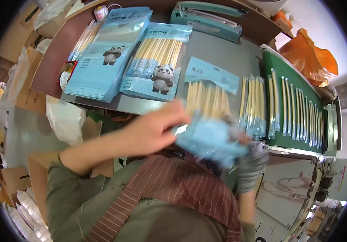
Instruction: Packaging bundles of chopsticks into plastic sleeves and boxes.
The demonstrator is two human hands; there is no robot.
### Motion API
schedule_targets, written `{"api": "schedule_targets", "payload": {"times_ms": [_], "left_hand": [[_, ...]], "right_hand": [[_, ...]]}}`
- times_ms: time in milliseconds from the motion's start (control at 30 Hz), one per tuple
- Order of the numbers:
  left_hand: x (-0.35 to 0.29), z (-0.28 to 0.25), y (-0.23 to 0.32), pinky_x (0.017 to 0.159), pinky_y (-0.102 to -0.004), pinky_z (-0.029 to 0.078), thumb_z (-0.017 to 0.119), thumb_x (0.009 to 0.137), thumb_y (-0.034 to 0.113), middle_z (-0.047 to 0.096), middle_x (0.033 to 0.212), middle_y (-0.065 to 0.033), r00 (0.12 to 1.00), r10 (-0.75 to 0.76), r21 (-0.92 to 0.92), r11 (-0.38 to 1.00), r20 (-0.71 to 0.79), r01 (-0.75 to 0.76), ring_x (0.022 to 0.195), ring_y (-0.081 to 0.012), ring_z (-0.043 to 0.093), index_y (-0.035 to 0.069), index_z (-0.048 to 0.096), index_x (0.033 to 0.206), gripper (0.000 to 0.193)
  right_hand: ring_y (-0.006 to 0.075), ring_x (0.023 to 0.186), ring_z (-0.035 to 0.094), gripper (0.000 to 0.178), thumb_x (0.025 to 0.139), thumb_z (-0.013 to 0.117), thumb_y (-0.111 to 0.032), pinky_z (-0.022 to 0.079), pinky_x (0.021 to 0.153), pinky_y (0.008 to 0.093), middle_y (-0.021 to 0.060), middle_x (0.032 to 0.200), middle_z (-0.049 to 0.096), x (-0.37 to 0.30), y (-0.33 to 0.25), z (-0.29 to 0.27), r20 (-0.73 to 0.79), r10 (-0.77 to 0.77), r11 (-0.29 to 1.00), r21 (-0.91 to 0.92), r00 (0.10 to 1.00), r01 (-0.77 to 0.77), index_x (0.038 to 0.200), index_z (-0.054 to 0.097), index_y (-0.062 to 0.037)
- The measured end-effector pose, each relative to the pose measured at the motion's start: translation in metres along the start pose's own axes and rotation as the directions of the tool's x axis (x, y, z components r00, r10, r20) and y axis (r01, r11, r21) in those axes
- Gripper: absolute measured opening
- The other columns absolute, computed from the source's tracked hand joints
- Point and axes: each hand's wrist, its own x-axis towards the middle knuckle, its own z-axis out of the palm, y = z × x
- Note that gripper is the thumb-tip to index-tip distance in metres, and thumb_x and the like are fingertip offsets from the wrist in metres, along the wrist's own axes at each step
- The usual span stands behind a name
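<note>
In front of my body, at the table's near edge, is a clear and light-blue bag of chopsticks (209,101), its lower part blurred by motion. My bare left hand (159,125) pinches the bag's left edge. On the other side my right hand (252,159), in a grey striped glove, grips the bag's lower right corner; its fingers are partly hidden. Just right of the bag lies a bunch of wrapped chopsticks (253,107). A filled chopstick bag (155,60) with a panda picture lies flat further left, beside a stack of flat blue bags (101,76).
On the right, a green conveyor belt (278,117) carries a row of separately wrapped chopsticks (302,113). At the back of the table (211,52) stands a long teal bag sealer (205,22). An orange plastic bag (306,54) sits beyond the belt. Cardboard boxes (32,80) stand at the left.
</note>
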Motion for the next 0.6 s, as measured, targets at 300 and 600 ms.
{"api": "schedule_targets", "payload": {"times_ms": [300, 600], "left_hand": [[0.156, -0.170, 0.083, 0.054, -0.0227, 0.045, 0.052, 0.075, 0.001, 0.057, 0.067, -0.0042, 0.961, -0.275, 0.031, 0.961, 0.011, 0.275, 0.058, -0.0101, 0.053, -0.001, 0.061, 0.089, 0.016], [0.119, -0.217, 0.045, 0.058, -0.0253, 0.049, 0.048, 0.077, 0.004, 0.062, 0.080, -0.0088, 0.927, -0.045, -0.042, 0.999, -0.371, 0.032, 0.068, -0.0131, 0.059, 0.004, 0.063, 0.096, 0.024]], "right_hand": [[0.0051, 0.039, 0.043, 0.024, 0.083, 0.055, -0.022, 0.034, 0.036, 0.0202, 0.0023, 0.051, 0.051, 0.219, -0.130, -0.106, 0.324, 0.049, 0.995, -0.095, 0.945, -0.019, 0.077, 0.062, -0.0009], [0.0055, 0.053, 0.052, 0.016, 0.085, 0.057, -0.013, 0.042, 0.050, 0.0179, 0.0011, 0.068, 0.061, 0.238, -0.129, -0.020, -0.086, -0.795, 0.581, -0.394, 0.601, 0.712, 0.096, 0.066, -0.0042]]}}
